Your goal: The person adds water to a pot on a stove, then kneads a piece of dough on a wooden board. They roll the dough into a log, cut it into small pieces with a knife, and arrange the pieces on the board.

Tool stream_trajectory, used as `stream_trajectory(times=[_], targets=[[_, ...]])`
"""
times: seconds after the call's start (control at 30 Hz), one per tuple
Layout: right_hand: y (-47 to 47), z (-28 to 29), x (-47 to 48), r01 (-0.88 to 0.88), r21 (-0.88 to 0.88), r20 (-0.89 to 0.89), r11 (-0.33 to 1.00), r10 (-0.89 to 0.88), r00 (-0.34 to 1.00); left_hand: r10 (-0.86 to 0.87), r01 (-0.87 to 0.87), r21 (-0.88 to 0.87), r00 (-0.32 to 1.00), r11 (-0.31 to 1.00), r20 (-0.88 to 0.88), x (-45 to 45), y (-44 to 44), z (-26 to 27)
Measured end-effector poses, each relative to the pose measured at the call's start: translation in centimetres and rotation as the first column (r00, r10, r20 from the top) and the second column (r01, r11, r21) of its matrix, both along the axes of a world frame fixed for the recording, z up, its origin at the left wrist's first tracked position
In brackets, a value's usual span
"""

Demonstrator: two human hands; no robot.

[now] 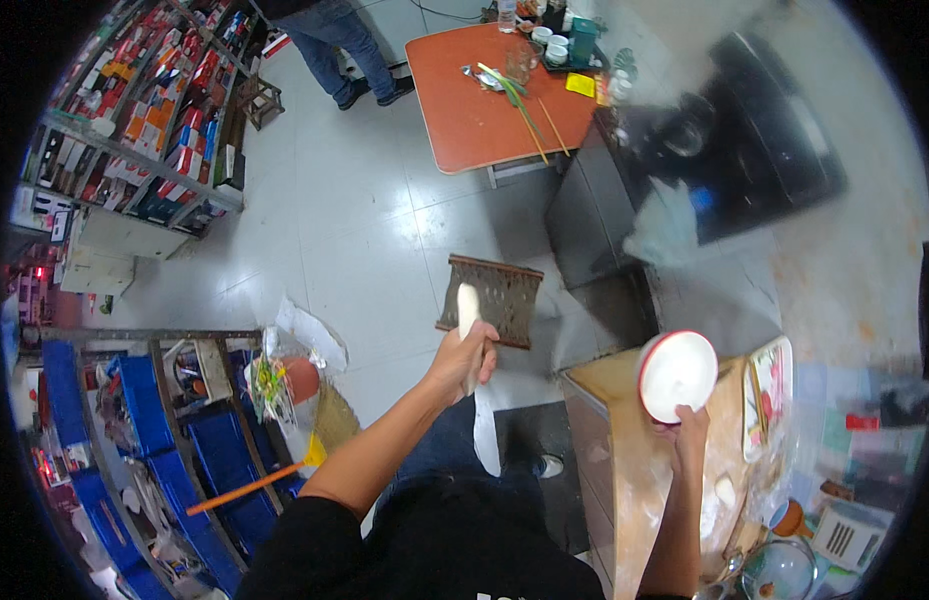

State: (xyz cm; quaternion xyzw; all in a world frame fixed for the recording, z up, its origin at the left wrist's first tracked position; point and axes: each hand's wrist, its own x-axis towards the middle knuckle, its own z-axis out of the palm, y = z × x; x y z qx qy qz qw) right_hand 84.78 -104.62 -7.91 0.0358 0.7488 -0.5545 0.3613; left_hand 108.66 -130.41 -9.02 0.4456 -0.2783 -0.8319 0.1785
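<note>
My left hand [472,352] is closed around a pale, elongated piece, possibly dough [468,304], whose rounded end sticks up past my fingers. A white blade-like thing [486,439] points down below the same hand; whether it is a knife held in the fist is unclear. My right hand [682,431] grips the near rim of a white bowl with a red edge [682,375], tilted above the wooden worktop [629,465]. A small white lump [725,490] lies on the floury worktop, right of my right forearm.
An orange-topped table [464,105] bears scallions, chopsticks and cups. Beside it stands a dark cabinet [592,210]. A brown mat [502,300] lies on the tiled floor. Shelves line the left side, near an orange-handled tool [247,487]. Another person [337,52] stands at the top. A tray [772,397] rests on the worktop.
</note>
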Motion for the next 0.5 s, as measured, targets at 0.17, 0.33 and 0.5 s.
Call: stream_trajectory(times=[0.17, 0.33, 0.5], targets=[[-23.5, -8.9, 0.3, -0.219, -0.118, 0.224, 0.969, 0.241, 0.944, 0.142, -0.151, 0.126, 0.987, 0.981, 0.077, 6.7, -10.3, -4.8], [-47.8, -21.7, -1.2, -0.25, -0.053, 0.324, 0.967, 0.253, 0.912, 0.441, -0.481, 0.297, 0.876, 0.825, 0.196, 15.3, -14.5, -9.9], [-61.9, -32.4, -3.3, -0.098, 0.036, 0.279, 0.995, 0.084, 0.957, 0.622, -0.715, 0.267, 0.696, 0.646, 0.359, 22.8, -13.4, -12.5]])
